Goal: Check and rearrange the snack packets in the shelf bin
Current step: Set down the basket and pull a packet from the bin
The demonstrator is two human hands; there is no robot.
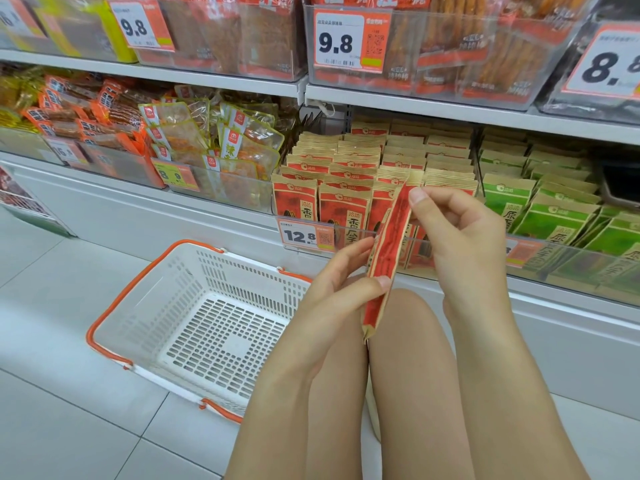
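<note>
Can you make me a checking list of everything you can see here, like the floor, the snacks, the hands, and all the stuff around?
Surface: pale tiled floor below the white shelf base.
Job's things: red snack packet held edge-on in front of the clear shelf bin, which is full of matching red packets standing in rows.
Clutter: white basket with orange handles on the floor, nothing seen inside.
Grippers: left hand pinches the packet's lower part; right hand pinches its top.
Cables: nothing seen.
Surroundings: green packets in the bin to the right, clear-wrapped snacks to the left, price tag 12.8 on the bin front.
</note>
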